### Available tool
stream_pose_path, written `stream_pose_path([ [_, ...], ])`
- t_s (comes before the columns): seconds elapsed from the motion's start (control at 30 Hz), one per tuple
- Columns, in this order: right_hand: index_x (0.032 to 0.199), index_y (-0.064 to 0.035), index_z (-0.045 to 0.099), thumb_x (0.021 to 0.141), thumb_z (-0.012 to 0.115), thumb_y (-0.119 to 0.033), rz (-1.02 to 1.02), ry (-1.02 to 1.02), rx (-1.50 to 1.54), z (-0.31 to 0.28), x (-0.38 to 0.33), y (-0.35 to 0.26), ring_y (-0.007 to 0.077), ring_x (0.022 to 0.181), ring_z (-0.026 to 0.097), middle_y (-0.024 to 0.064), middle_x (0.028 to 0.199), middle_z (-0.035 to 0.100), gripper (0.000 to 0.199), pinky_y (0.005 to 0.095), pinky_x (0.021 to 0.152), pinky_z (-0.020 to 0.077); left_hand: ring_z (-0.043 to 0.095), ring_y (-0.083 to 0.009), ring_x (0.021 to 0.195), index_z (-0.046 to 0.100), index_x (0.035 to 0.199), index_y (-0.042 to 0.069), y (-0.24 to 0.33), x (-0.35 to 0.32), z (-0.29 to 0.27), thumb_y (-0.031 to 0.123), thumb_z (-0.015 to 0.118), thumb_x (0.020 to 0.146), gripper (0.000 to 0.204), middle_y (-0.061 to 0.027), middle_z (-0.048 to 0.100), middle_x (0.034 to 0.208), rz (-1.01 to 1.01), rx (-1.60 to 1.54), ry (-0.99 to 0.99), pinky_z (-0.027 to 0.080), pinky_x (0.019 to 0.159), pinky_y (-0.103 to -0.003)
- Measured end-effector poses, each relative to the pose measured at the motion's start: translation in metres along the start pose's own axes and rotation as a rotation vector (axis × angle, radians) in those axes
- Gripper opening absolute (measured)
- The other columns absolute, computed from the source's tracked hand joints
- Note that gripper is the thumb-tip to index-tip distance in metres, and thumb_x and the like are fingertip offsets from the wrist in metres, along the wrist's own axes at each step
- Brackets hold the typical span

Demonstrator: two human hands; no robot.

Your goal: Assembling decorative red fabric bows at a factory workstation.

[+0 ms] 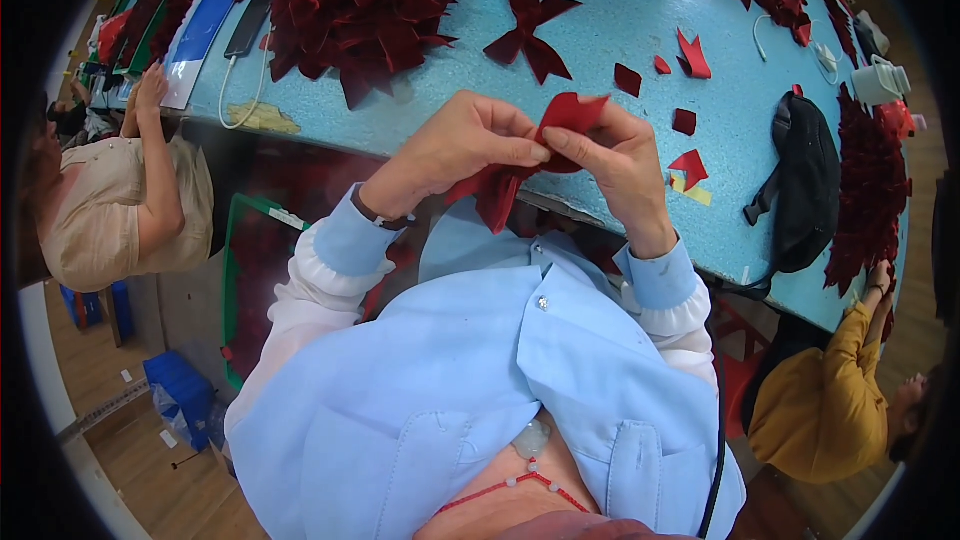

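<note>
Two hands on one ribbon (505, 190), mid-frame, over the near edge of the table (620, 15). Left hand (455, 145) and right hand (617, 155) both pinch it, thumb against fingers; neither is nearer, ribbon lying between and touching both. Long axis slants lower left to upper right. Ribbon: bright red, creased at the grip, ends drooping lower left; centre partly hidden by thumbs. Darker bow (527, 35) lies apart, upper centre.
</note>
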State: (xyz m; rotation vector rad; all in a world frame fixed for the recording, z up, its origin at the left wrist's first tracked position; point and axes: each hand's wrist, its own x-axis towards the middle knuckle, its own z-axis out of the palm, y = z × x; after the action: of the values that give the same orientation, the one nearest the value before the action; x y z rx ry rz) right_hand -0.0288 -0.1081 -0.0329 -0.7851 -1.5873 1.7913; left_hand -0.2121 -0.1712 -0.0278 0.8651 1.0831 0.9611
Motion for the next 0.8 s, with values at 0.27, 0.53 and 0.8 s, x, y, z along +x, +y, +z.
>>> stream_pose_path([
  [0.27,0.091,0.0012,0.066,0.089,0.057,-0.012,-0.346,-0.062,0.188,-0.007,0.003,0.012,0.0165,0.085,0.061,0.0113,0.093,0.064,0.016,0.0293,0.080,0.0467,0.058,-0.0118,0.072,0.064,0.086,0.002,0.009,-0.009,0.003,0.001,0.070,0.070,0.017,-0.0036,0.063,0.080,0.462,0.723,0.113,0.048,0.071,-0.028],
  [0.53,0.089,0.0005,0.066,0.089,0.057,-0.012,-0.326,0.178,0.032,-0.040,-0.018,0.023,0.0166,0.083,0.060,0.0105,0.092,0.063,0.016,0.0307,0.078,0.0467,0.056,-0.0215,0.086,0.060,0.084,0.003,-0.036,0.014,-0.014,-0.002,0.063,0.065,0.020,-0.0067,0.058,0.092,1.223,1.435,0.408,0.039,0.086,-0.043],
  [0.8,0.087,0.0017,0.064,0.084,0.061,-0.004,-0.274,0.184,-0.314,-0.029,-0.005,0.037,0.0162,0.082,0.059,0.0081,0.091,0.064,0.007,0.0283,0.073,0.0472,0.056,-0.0256,0.089,0.060,0.087,0.001,-0.045,-0.019,-0.040,-0.005,0.059,0.065,0.023,-0.0097,0.058,0.096,1.009,1.354,0.489,0.041,0.084,-0.040],
])
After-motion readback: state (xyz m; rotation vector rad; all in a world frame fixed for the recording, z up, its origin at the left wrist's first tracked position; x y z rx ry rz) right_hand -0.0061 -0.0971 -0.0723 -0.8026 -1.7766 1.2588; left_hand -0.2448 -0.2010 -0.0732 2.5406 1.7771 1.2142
